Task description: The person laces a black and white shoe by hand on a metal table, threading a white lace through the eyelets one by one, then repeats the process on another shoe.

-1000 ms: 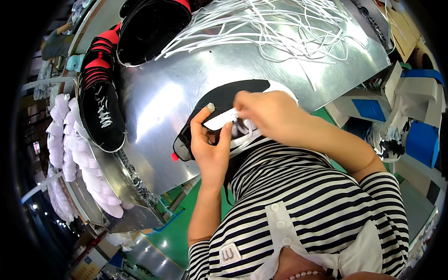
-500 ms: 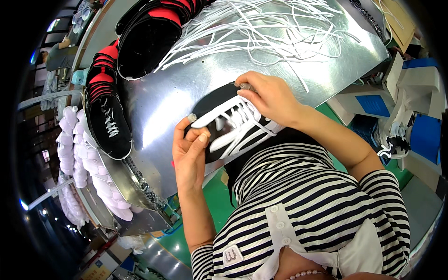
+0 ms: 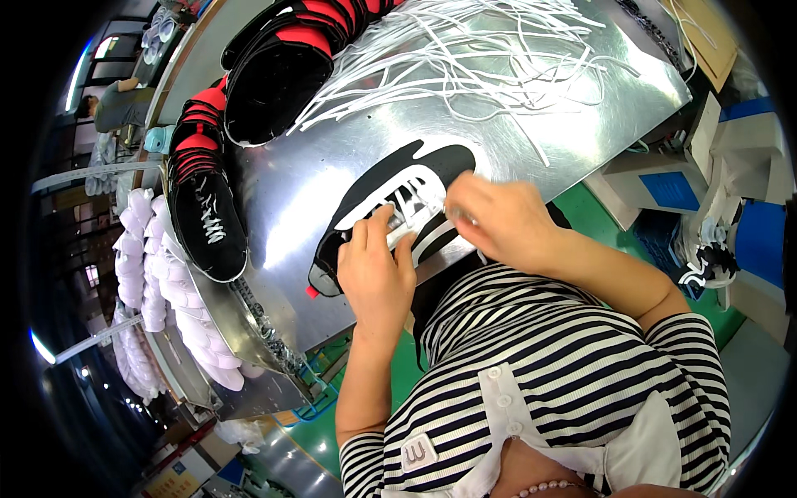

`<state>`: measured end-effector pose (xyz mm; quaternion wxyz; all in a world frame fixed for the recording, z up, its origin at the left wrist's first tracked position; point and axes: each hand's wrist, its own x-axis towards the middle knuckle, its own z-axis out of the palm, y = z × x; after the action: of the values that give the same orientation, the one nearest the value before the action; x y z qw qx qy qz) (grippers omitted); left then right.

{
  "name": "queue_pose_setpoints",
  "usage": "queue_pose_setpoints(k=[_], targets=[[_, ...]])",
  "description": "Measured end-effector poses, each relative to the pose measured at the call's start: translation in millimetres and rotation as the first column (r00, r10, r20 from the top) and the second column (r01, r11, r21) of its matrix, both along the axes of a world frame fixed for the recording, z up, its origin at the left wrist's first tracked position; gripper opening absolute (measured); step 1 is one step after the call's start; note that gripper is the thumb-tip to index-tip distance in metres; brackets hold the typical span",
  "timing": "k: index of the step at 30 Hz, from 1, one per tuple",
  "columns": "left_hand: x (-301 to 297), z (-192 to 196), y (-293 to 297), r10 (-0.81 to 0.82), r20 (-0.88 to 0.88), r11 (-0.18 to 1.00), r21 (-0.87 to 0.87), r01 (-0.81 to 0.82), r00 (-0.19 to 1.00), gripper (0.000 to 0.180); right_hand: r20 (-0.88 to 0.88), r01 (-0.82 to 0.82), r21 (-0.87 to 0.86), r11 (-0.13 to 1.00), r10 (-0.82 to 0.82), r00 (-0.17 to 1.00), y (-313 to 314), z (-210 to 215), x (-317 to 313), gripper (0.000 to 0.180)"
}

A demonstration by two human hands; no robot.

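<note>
A black shoe upper [image 3: 367, 184] with a white eyelet panel lies flat on the metal table, its red tab pointing toward my lower left. White lace [image 3: 405, 196] crosses its eyelets. My left hand [image 3: 374, 270] grips the upper at the lacing, fingertips and thumb closed around the white edge. Just right of the lacing, my right hand [image 3: 498, 220] is curled with its fingers together, slightly smeared by motion. Whatever its fingertips pinch cannot be made out.
Loose white laces [image 3: 465, 66] spread over the far part of the metal table [image 3: 282, 199]. Stacked black-and-red shoe uppers [image 3: 207, 207] stand along the left. Beyond them hang white padded pieces [image 3: 178, 307]. Boxes with blue parts [image 3: 664, 187] are at the right; another person [image 3: 120, 108] is far left.
My left hand has moved right from the upper's left end onto the lacing. My right hand has left the far edge and come down beside the lacing. The upper now rests flatter.
</note>
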<state>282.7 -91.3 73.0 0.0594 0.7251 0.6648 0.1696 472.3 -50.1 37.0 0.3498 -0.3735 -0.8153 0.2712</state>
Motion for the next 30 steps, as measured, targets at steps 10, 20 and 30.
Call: queue_pose_setpoints(k=[10,20,30], targets=[[-13.5,-12.8,19.0,-0.026,0.283,0.993,0.114,-0.007,0.959,0.018,-0.329,-0.268,-0.213,0.940,0.189,0.925,-26.3,0.2,17.4,0.016],[10.1,54.9,5.9,-0.236,0.151,0.903,0.399,0.159,0.960,0.026,-0.881,-0.901,-0.392,0.188,0.206,0.426,32.6,24.7,1.7,0.025],[-8.7,18.1,21.4,-0.112,0.248,0.973,0.223,0.056,0.962,0.023,-0.559,-0.557,-0.741,0.375,0.115,0.821,-25.8,25.3,17.1,0.018]])
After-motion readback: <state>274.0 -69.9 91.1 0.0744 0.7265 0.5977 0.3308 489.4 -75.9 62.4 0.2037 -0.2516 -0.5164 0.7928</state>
